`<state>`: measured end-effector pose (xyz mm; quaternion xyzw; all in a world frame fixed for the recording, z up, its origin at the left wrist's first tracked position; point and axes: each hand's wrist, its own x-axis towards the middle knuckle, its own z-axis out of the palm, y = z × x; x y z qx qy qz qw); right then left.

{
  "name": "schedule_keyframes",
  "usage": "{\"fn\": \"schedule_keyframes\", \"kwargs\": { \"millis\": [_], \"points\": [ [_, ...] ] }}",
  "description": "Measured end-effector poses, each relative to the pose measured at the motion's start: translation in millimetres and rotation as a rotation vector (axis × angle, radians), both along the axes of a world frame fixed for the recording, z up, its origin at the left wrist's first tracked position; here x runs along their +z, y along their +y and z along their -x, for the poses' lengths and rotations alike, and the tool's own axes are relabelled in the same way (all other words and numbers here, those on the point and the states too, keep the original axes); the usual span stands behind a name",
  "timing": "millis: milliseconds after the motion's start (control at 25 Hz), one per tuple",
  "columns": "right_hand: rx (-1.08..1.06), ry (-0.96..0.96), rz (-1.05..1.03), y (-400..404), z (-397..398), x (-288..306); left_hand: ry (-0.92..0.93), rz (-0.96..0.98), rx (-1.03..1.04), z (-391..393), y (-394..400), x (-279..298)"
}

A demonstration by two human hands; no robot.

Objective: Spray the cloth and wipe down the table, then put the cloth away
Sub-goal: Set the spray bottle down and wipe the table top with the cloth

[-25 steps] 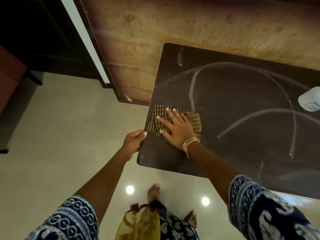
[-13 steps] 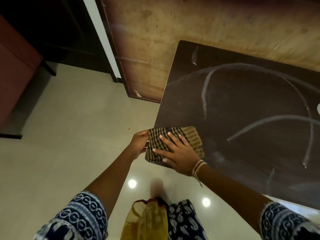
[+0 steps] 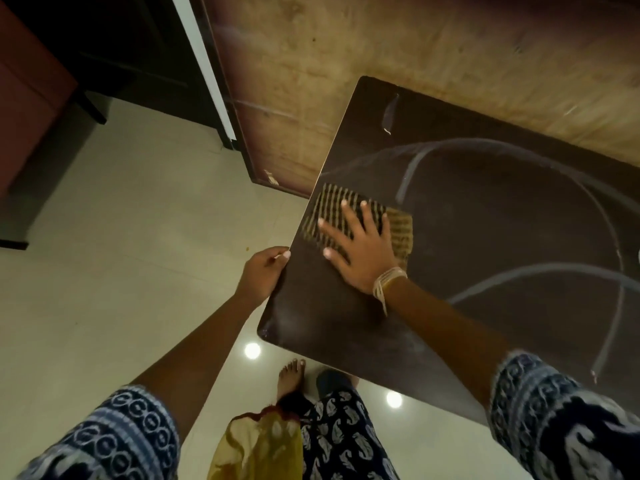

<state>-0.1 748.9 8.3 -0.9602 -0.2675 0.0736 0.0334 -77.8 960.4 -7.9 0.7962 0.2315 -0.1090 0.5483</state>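
— Hands first: my right hand [image 3: 360,251] lies flat, fingers spread, pressing the checked cloth [image 3: 349,216] onto the dark tabletop [image 3: 485,237] near its left edge. My left hand [image 3: 265,275] curls round that edge, bracing it.

— How will the cloth handle?

— Soft, light and limp, I judge; it should bunch easily. To lift it I'd pinch the free corner just beside my fingers. Head view only; pale wipe streaks arc across the surface.

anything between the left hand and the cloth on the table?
Head view: only bare dark table between the left hand and the cloth.
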Motion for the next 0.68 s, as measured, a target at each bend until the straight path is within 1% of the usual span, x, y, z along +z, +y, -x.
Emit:
{"fn": "schedule_keyframes", "kwargs": {
  "millis": [120,200,240,280,400,440,520,600,640,680],
  "points": [
    [0.332,0.02,0.019,-26,36,0,0.011,0.008,0.081,-35,-12,0],
    [0.457,0.001,0.025,-33,13,-4,0.035,0.021,0.146,-54,-17,-1],
    [0.451,-0.023,0.035,-31,-12,-7,0.034,0.027,0.169,-62,-20,0],
    [0.393,-0.049,0.04,-26,-42,-8,0.025,0.02,0.187,-69,-24,0],
    [0.039,-0.089,0.029,-19,-139,-4,-0.026,-0.091,0.176,-98,-35,7],
    [-0.067,-0.058,0.014,-23,-166,-3,-0.036,-0.141,0.164,-109,-40,8],
    [-0.206,-0.012,-0.026,-26,-197,-4,-0.032,-0.22,0.16,-127,-49,8],
    [-0.227,-0.021,-0.03,-22,-192,-3,-0.015,-0.27,0.197,-141,-55,7],
    [-0.168,-0.047,-0.009,-22,-176,-3,-0.002,-0.3,0.212,-144,-59,8],
    [-0.061,-0.071,0.014,-24,-155,-2,0.001,-0.334,0.219,-142,-63,7]
  ]
}}
